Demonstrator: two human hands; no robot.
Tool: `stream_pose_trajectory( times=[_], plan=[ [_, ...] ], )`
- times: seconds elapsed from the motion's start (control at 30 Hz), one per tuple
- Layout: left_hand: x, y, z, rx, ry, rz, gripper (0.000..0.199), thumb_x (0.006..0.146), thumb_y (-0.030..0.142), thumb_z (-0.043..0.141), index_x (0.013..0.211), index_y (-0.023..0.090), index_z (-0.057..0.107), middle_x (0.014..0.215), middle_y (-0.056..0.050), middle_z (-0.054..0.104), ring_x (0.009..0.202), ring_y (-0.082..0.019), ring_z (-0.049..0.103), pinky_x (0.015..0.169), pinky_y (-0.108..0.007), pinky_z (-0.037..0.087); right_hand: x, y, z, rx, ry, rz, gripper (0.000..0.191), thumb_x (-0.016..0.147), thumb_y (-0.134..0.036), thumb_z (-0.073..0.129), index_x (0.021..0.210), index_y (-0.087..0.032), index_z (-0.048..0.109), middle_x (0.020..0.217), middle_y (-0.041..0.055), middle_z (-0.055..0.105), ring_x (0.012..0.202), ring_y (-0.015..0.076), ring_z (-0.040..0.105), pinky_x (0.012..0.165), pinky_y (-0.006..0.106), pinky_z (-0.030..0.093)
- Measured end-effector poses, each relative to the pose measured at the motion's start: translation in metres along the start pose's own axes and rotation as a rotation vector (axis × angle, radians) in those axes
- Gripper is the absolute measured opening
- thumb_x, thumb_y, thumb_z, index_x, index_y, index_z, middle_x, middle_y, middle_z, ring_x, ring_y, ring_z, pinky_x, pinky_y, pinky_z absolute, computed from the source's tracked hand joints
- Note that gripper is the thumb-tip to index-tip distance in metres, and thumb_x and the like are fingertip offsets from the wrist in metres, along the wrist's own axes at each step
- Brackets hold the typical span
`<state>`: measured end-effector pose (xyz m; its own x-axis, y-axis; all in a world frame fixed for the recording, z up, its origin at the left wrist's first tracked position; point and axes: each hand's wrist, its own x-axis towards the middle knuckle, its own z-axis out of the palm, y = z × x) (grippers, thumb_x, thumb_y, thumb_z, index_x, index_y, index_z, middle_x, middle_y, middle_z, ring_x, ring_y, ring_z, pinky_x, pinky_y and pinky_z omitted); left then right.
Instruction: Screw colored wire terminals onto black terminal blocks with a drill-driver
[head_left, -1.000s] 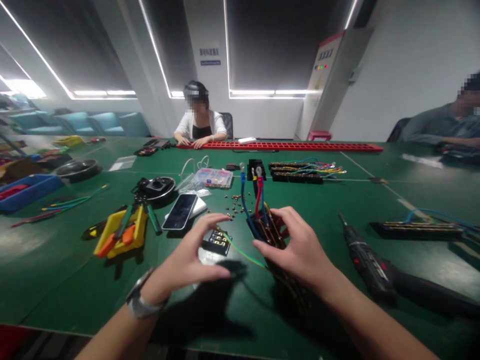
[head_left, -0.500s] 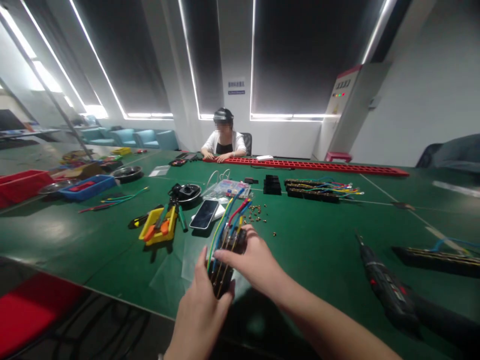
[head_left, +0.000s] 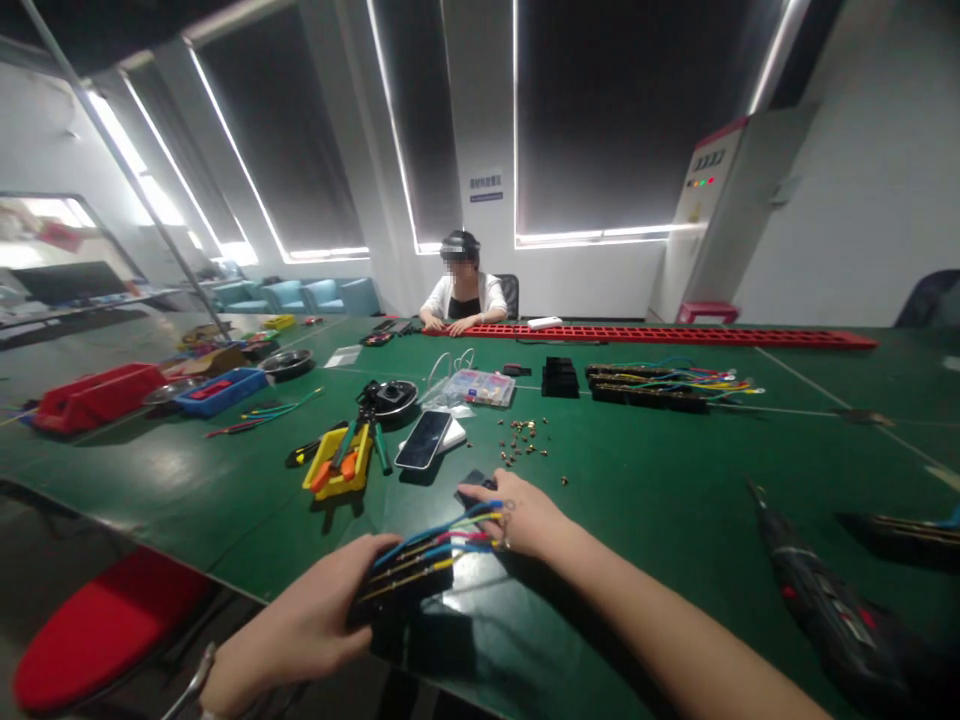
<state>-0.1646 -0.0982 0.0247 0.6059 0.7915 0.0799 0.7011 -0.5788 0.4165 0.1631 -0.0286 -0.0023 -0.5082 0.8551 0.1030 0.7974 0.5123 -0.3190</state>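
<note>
My left hand (head_left: 330,590) is wrapped round a black terminal block (head_left: 409,580) with brass-coloured strips, held tilted above the table near its front edge. Blue, yellow, red and green wires (head_left: 465,522) with ring ends stick out from the block to the right. Beyond those wire ends, my right hand (head_left: 521,515) is closed at the fingers on a dark flat piece (head_left: 476,487) low over the green tabletop; its exact kind is unclear. Small brass screws (head_left: 525,430) lie scattered just past the right hand. A phone (head_left: 424,440) rests on a white object nearby.
A yellow tray (head_left: 337,485) holds orange- and green-handled tools. Further back are a clear parts box (head_left: 480,387), black blocks (head_left: 560,377) and wired terminal blocks (head_left: 649,390). An electric screwdriver (head_left: 821,600) lies at right. A person (head_left: 465,295) sits opposite behind a long red rail (head_left: 675,335).
My right hand has let go of the terminal block and moved onto the dark flat piece. My left hand has moved left, turning the block so its wires point right. The view has shifted slightly.
</note>
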Motion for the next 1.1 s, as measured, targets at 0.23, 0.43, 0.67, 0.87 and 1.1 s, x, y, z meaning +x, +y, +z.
stream_pose_trajectory(
  times=[0.23, 0.43, 0.67, 0.87, 1.1],
  plan=[
    [0.050, 0.015, 0.003, 0.020, -0.203, 0.206, 0.057, 0.071, 0.016, 0.068, 0.126, 0.020, 0.055, 0.120, -0.011, 0.062, 0.105, -0.027, 0.062, 0.096, -0.040, 0.056, -0.100, 0.026, -0.036, -0.103, -0.055, 0.165, 0.061, 0.095, -0.052, 0.069, 0.140, -0.012, 0.064, 0.113, 0.0215, 0.077, 0.103, 0.0394, 0.073, 0.087, 0.047, 0.055],
    [0.117, 0.022, 0.031, 0.059, -0.324, 0.367, 0.066, 0.064, 0.010, 0.065, 0.127, 0.020, 0.052, 0.117, -0.011, 0.059, 0.104, -0.028, 0.058, 0.095, -0.040, 0.053, -0.166, 0.058, -0.063, 0.039, -0.004, 0.320, 0.036, 0.092, -0.046, 0.072, 0.116, -0.019, 0.073, 0.106, 0.0130, 0.078, 0.094, 0.0316, 0.074, 0.084, 0.041, 0.055],
    [0.181, 0.050, 0.024, -0.094, -0.557, 0.328, 0.043, 0.079, 0.026, 0.069, 0.120, 0.021, 0.061, 0.141, -0.011, 0.055, 0.124, -0.030, 0.056, 0.107, -0.039, 0.049, -0.184, 0.077, -0.061, 0.061, 0.110, 0.265, 0.036, 0.075, -0.016, 0.073, 0.110, -0.021, 0.070, 0.124, 0.0137, 0.063, 0.115, 0.0339, 0.059, 0.096, 0.047, 0.052],
    [0.230, 0.074, 0.039, -0.131, -0.752, 0.152, 0.037, 0.085, 0.024, 0.065, 0.122, 0.020, 0.068, 0.102, -0.005, 0.073, 0.085, -0.021, 0.068, 0.075, -0.028, 0.052, -0.187, 0.086, -0.044, 0.078, 0.062, 0.391, 0.032, 0.065, -0.012, 0.066, 0.095, -0.022, 0.058, 0.102, 0.0113, 0.064, 0.096, 0.0329, 0.060, 0.081, 0.048, 0.052],
    [0.239, 0.054, 0.045, -0.361, -0.783, 0.057, 0.033, 0.089, 0.030, 0.067, 0.120, 0.019, 0.071, 0.097, -0.003, 0.074, 0.083, -0.019, 0.068, 0.072, -0.026, 0.053, -0.200, 0.102, -0.032, -0.041, 0.131, 0.507, 0.024, 0.075, -0.022, 0.070, 0.094, -0.028, 0.055, 0.093, 0.0111, 0.066, 0.089, 0.0366, 0.064, 0.073, 0.050, 0.051]
  ],
)
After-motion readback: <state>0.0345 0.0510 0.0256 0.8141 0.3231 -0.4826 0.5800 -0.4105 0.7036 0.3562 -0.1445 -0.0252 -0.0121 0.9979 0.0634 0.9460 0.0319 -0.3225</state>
